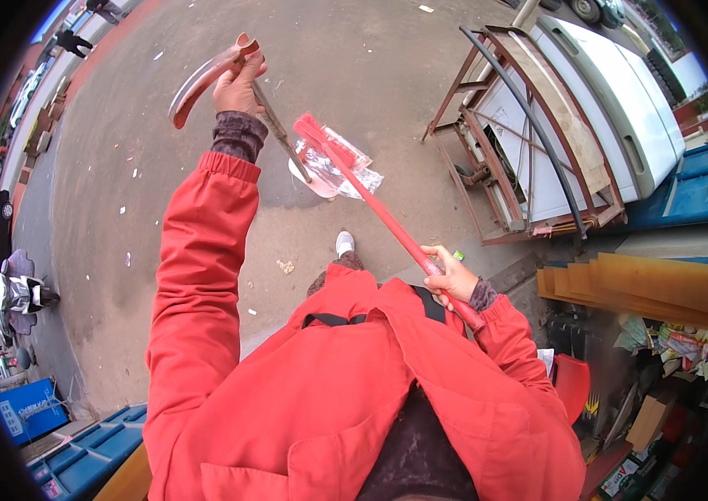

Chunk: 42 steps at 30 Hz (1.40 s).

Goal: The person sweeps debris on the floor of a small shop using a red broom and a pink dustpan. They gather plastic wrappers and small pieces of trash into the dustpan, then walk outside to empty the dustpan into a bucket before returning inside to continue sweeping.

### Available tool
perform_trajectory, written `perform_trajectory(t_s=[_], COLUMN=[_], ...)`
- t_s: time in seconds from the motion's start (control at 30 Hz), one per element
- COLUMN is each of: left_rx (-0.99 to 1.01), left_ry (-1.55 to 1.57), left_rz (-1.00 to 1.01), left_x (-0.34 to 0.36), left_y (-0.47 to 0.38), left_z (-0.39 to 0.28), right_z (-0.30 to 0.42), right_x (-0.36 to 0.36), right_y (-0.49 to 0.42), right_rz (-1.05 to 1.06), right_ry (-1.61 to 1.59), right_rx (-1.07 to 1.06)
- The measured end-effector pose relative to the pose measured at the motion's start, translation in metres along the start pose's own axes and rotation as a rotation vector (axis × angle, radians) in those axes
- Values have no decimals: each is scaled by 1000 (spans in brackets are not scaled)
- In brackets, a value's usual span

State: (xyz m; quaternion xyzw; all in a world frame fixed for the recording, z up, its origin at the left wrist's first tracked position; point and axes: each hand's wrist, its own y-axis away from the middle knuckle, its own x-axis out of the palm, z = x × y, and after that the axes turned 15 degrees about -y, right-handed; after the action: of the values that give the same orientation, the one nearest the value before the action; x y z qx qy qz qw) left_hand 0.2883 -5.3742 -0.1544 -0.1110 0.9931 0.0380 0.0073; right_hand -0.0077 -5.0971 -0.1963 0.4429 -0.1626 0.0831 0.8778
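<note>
My left hand (pixel 238 87) is raised at the upper left, gripping a worn pole (pixel 276 128) just below its broad, curved reddish top piece (pixel 204 81). The pole slants down to a pale pink pan (pixel 319 183), which looks like a long-handled dustpan. Crumpled clear plastic film (pixel 360 183) and a red-and-clear wrapper (pixel 351 150) lie at the pan, partly hiding it. In my right hand (pixel 451 275), near my waist, is the long handle of a red broom (pixel 388 222). Its red bristles (pixel 306 122) are beside the wrapper, and whether they touch it is unclear.
A rusty metal frame (pixel 504 169) beside a white appliance-like cabinet (pixel 611 119) stands to the right. Translucent yellow strip curtains (pixel 636 291) hang near cluttered boxes (pixel 648 419). Small litter (pixel 285 267) dots the pavement. A scooter (pixel 22 293) is parked left; a person (pixel 72 42) is far off.
</note>
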Motion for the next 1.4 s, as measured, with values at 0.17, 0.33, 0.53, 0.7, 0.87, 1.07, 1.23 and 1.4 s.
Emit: perform_trajectory(t_s=[0.17,0.33,0.53,0.7,0.87,1.07,1.23,1.4], left_rx=[98,156,227,260,276,341,343,393], left_ry=[-8,29,25,25,-27,62,-6,38], left_rz=[191,277,369,400,542,773,880,968], left_x=[102,206,334,420,519,702,865,1024], left_y=[-158,-286,-452,-544,-627,-682,-694,-729], left_z=[5,-23,-39,-43,-41,-41,-27,-13], right_z=[99,210,364,453,502,568,615,688], right_x=[-26,-54,-121,-149,-201,-275,-383,-515], right_y=[-103,-156,-266,-322,-386,-442,-449,-471], right_rz=[-73,-119,-226,-228,-223,-323,-353,-475], right_ry=[-58,-157,-113,-179,-262,-470,-615,-592], right_rx=[-64,-133,-255,-273,-331,-453,-498,-525])
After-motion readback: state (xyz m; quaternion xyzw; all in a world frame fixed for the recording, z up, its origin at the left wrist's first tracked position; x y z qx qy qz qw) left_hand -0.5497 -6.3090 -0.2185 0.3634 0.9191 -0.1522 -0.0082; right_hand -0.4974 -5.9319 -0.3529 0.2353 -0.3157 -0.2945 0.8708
